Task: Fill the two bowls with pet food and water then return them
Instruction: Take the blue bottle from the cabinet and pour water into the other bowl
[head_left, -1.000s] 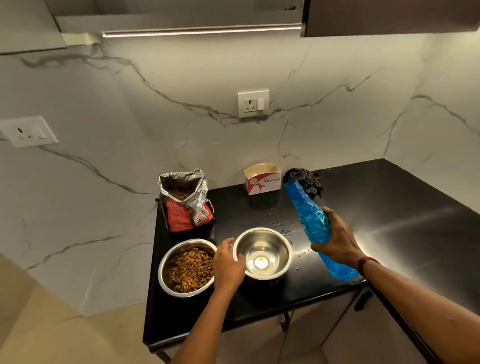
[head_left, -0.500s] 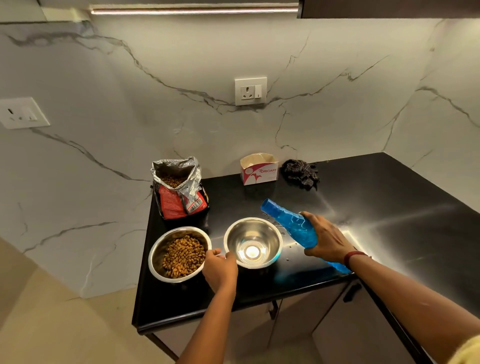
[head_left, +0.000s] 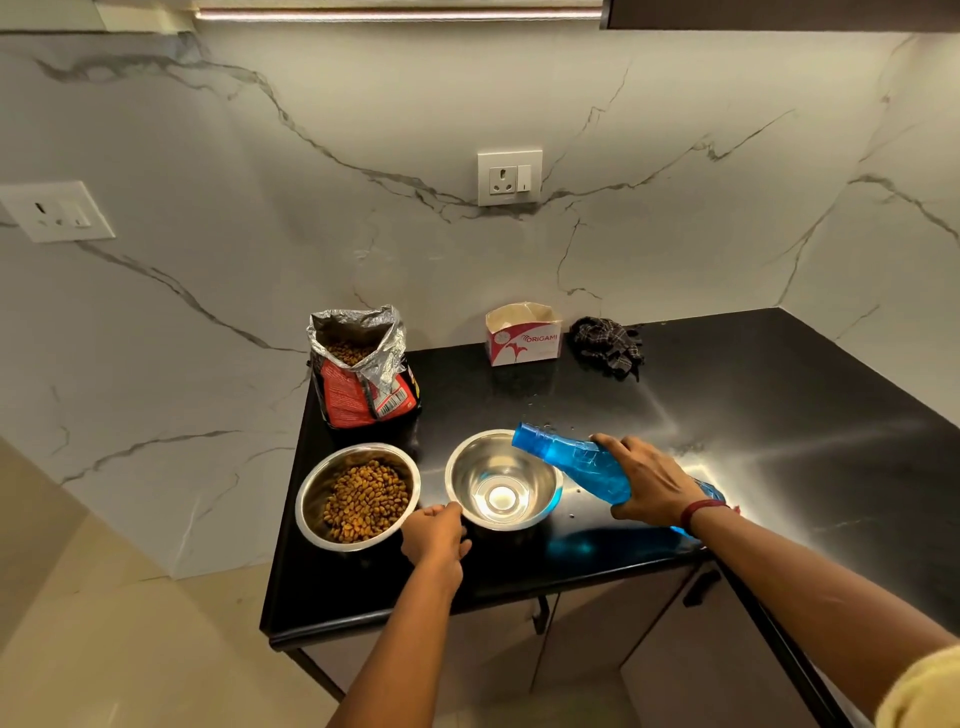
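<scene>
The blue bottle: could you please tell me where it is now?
In the head view, right of centre, the blue bottle is tilted in the right hand, its mouth over the rim of the right steel bowl.

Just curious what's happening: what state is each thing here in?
Kibble bowl: filled.
Water bowl: no food; water unclear.
Bottle: tilted, mouth over water bowl, held by right hand.
Left hand: grips water bowl's rim.
Bag: open, upright.
Carton: open.
Cloth: crumpled.

Two bare forearms, a dark red band (head_left: 697, 512) at the right wrist, a pale yellow sleeve (head_left: 922, 686) higher up
</scene>
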